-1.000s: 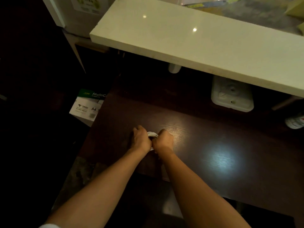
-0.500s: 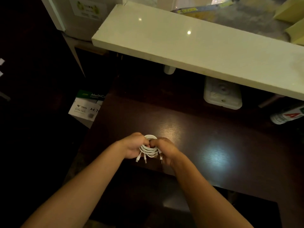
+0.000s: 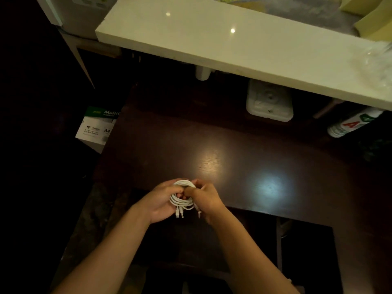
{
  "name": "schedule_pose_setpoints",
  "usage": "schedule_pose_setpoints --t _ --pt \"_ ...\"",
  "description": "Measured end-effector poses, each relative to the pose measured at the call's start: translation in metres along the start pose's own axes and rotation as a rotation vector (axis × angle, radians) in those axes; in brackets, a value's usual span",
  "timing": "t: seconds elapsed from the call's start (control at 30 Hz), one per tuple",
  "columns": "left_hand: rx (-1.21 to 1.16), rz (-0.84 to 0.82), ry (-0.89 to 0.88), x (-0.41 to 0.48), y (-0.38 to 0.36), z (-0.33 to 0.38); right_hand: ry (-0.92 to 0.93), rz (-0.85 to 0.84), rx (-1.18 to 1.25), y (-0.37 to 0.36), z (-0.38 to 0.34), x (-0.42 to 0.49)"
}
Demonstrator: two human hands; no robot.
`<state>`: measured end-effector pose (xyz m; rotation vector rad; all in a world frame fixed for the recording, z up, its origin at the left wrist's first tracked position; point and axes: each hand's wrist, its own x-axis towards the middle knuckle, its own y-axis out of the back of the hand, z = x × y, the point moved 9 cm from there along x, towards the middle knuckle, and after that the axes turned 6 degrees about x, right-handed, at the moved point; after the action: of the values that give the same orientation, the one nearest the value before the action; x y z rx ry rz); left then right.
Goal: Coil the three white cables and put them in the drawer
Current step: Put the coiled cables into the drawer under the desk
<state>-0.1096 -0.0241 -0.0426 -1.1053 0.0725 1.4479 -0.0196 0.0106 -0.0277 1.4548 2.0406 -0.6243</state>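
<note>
A bundle of coiled white cables [image 3: 182, 199] hangs in the air just above the near edge of the dark wooden desk [image 3: 244, 166]. My left hand [image 3: 162, 201] grips its left side and my right hand [image 3: 204, 198] pinches its right side. Several plug ends dangle below the coil. My fingers hide part of the loops. Below my wrists lies a dark recess [image 3: 191, 247]; I cannot tell whether it is a drawer.
A pale stone counter [image 3: 233, 43] overhangs the back of the desk. Under it sit a white plastic box [image 3: 269, 102], a white cylinder [image 3: 202, 73] and a wrapped paper ream [image 3: 354, 124]. A box of A4 paper [image 3: 97, 128] stands on the floor at left.
Both hands have lifted the coil off the desk top and drawn it towards me, past the near edge. The loops and the plug ends have come into sight.
</note>
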Motion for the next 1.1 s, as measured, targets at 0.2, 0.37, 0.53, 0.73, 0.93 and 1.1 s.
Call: schedule_pose_setpoints --t 0.2,0.37,0.53,0.73,0.93,1.1 --pt "-0.008 -0.024 0.002 -0.016 -0.019 -0.056 -0.05 0.003 -0.162 0.022 0.041 -0.024" --pt "-0.043 0.032 0.068 -0.016 -0.025 -0.108 -0.214 -0.024 0.056 0.058 0.082 -0.044" --pt "-0.079 0.244 0.154 -0.004 -0.046 -0.151 -0.402 0.107 0.385 0.08 0.134 -0.06" --pt "-0.161 0.624 0.044 0.012 -0.053 -0.17 -0.336 0.379 0.512 0.098 0.151 -0.044" --pt "-0.244 0.674 0.049 0.082 -0.008 -0.179 -0.369 0.427 0.502 0.101 0.182 0.037" --pt "0.043 0.743 0.214 0.122 0.04 -0.22 -0.446 0.486 0.387 0.102 0.253 0.086"
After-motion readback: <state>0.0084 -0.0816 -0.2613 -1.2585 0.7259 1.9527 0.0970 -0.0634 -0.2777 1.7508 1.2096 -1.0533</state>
